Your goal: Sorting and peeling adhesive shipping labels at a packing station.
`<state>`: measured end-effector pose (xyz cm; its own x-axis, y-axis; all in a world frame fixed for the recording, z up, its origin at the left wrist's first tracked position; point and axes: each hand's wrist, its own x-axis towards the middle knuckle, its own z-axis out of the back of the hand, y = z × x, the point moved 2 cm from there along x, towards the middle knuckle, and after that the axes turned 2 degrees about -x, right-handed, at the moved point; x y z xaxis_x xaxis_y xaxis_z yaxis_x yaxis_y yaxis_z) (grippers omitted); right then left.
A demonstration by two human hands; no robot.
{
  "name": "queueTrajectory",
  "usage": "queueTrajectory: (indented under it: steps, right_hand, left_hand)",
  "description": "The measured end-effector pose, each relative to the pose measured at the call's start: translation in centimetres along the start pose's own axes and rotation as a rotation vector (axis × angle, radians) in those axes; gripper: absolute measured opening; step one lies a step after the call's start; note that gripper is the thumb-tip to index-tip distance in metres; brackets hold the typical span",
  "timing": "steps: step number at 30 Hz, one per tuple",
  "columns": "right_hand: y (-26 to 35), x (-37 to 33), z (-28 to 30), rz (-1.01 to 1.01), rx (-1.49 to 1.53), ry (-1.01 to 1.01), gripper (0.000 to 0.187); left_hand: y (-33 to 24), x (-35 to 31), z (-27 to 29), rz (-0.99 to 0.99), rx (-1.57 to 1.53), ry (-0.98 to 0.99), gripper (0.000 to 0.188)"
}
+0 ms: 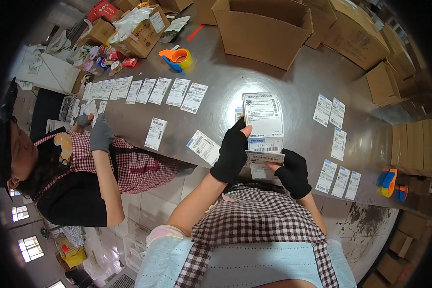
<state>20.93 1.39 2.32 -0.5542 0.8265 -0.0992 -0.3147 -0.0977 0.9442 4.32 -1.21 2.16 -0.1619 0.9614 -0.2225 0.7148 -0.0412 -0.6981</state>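
The strip of white printed labels is in front of you, at the near edge of the grey metal table; its lower end is folded toward you. You can't tell from here whether its far end touches the tabletop. Your left hand, in a black fingerless glove, grips the strip's left edge, thumb on top. Your right hand, gloved alike, pinches the folded lower part between thumb and fingers.

Just left of your left hand lies a tilted loose label, with another label farther left. Beyond them a row of labels runs leftward. To your right, six labels lie in small groups, near an orange-and-blue tape dispenser. Another orange tape dispenser sits across the table, left of a large open carton. On your left, a co-worker in grey gloves holds labels too.
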Motion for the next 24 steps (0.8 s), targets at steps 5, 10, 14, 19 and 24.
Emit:
queueTrajectory:
  steps: [5, 10, 14, 19, 24]
  right_hand:
    - [-0.3, 0.0, 0.0, 0.041, 0.026, -0.002, 0.027]
    - [1.1, -0.1, -0.3, -0.019, 0.194, -0.229, 0.026]
    - [-0.2, 0.0, 1.0, -0.096, -0.042, 0.054, 0.023]
    - [-1.3, 0.1, 2.3, 0.137, -0.311, 0.153, 0.024]
    - [2.1, 0.5, 1.2, 0.260, 0.002, -0.359, 0.023]
  left_hand:
    - [-0.1, -0.1, 0.1, -0.045, 0.100, -0.009, 0.037]
    - [0.1, -0.1, 0.0, -0.093, 0.106, -0.039, 0.038]
    - [-0.4, -0.2, 0.0, -0.049, 0.023, -0.003, 0.038]
    - [-1.0, 0.5, 0.2, 0.043, -0.139, 0.058, 0.032]
    - [1.1, 0.3, 0.1, 0.023, 0.294, -0.011, 0.037]
